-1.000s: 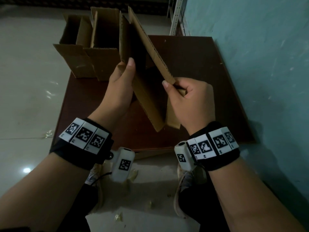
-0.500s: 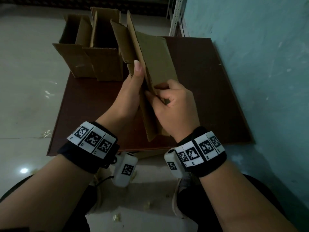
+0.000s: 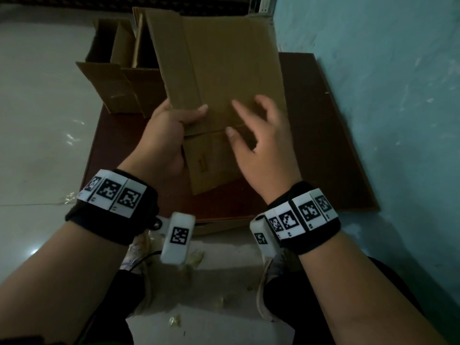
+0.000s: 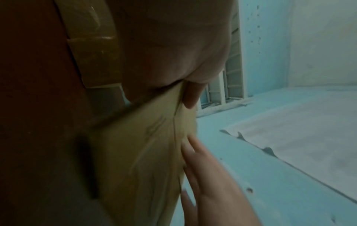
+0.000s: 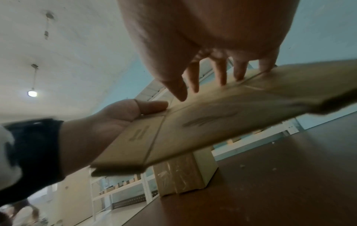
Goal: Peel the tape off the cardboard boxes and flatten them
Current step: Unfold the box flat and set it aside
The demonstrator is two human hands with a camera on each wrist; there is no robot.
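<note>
Dark brown wooden worktop (image 3: 323, 145) carries upright open brown cardboard boxes (image 3: 117, 88). Collapsed brown cardboard box (image 3: 219, 70) held in air above it. Left hand (image 3: 169, 135) grips its left edge, thumb on top; right hand (image 3: 263, 145) spread flat, pressing. Risk: one-sided grip, panels may spring open or slip.

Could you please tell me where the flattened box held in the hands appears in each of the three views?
Head: flattened box upper centre, left hand gripping its left edge.
Left wrist: lower centre, below the palm.
Right wrist: a slanted band across the middle.
Shared landmark: the right hand, fingers spread on the box's face, seen in all three.
</note>
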